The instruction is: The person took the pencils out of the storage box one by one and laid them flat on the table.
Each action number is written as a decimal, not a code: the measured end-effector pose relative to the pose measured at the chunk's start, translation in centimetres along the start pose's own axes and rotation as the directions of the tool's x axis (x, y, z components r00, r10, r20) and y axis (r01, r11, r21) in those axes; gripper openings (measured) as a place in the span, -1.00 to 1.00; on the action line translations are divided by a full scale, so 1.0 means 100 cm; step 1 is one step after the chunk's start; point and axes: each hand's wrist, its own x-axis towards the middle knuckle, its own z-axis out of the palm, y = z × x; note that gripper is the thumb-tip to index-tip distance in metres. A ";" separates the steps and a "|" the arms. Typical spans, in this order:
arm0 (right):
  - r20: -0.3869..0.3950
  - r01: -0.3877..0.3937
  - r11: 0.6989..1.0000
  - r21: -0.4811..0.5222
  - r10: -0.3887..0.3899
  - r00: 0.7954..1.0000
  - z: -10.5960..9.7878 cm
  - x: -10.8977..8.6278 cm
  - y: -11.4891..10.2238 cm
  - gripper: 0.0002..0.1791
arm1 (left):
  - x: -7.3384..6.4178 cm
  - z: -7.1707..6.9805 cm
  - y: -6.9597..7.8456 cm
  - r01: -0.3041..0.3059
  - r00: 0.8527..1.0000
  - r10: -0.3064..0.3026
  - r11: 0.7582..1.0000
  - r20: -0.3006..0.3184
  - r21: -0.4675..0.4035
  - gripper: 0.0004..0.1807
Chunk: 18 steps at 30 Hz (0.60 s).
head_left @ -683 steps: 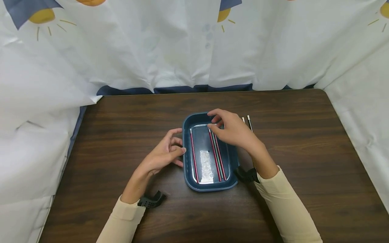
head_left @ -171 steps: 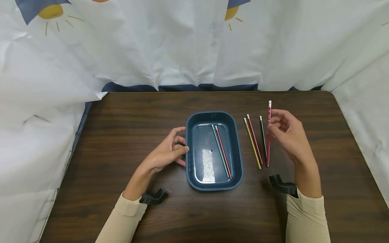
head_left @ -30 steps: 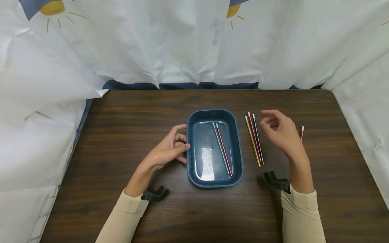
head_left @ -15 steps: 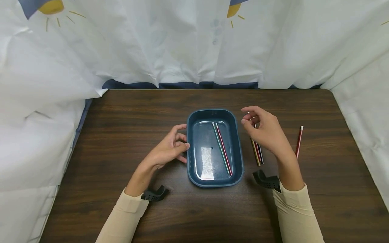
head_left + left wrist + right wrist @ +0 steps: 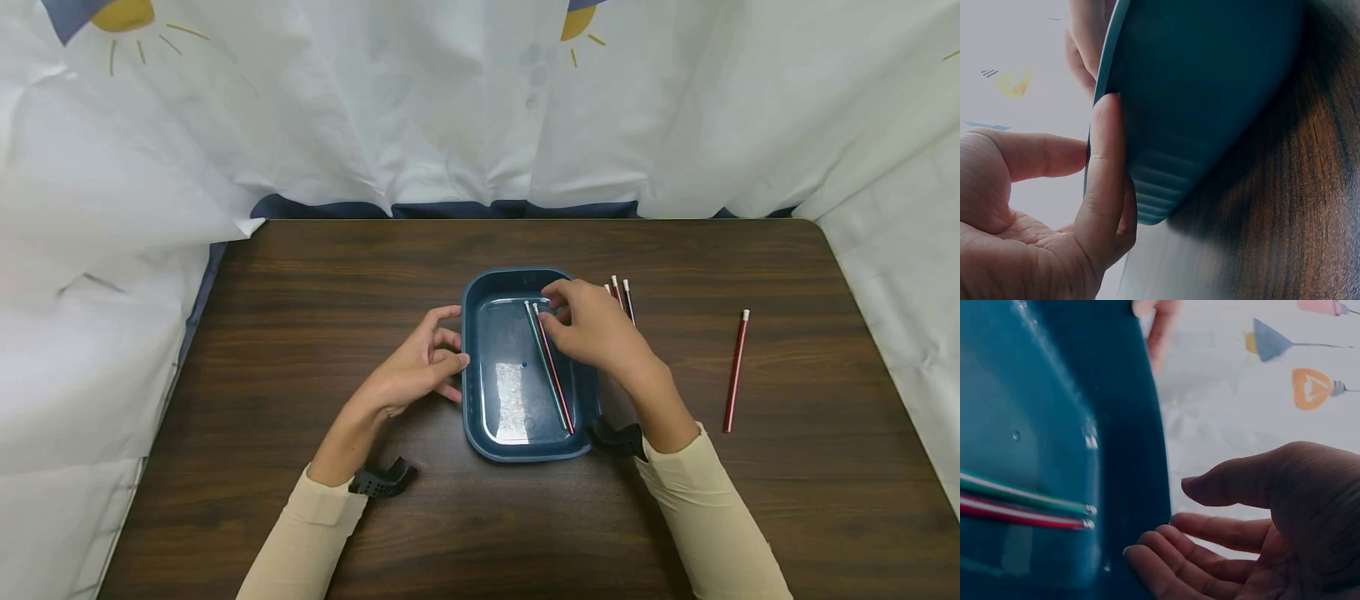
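From where I stand, the rectangular dark-blue tray with rounded corners (image 5: 491, 358) rests on the dark brown wood-grain table (image 5: 315, 275), its long sides running away from the seated side.

Left hand (image 5: 412, 371): positioned at the tray's left side. The thumb lies on the rim and fingers bear against the outer wall, so the wall is pinched between them.

Right hand (image 5: 596, 325): positioned above the tray's far right part. Thumb and fingers are bent and set apart by a moderate gap, with nothing held between them. Contact with the rim cannot be determined.

Tray contents: one slim glossy green pencil with a white end (image 5: 545, 363) and one slim glossy red pencil with a white end (image 5: 554, 369). Both lie aslant on the tray floor, side by side, white ends pointing away from the person; the red unit is on the right.

Outside the tray, just beyond its right side, the white ends of three slim pencils (image 5: 630, 304) show past the right hand; the remainder is hidden by the hand and forearm. Farther right, well apart, a single red pencil with a white end (image 5: 736, 372) lies on the table.
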 end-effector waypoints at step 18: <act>0.113 -0.052 0.982 -0.182 0.073 0.991 0.031 0.024 -0.008 -0.75 | 0.000 -0.001 0.000 0.005 1.000 -0.005 1.000 0.010 -0.005 -0.15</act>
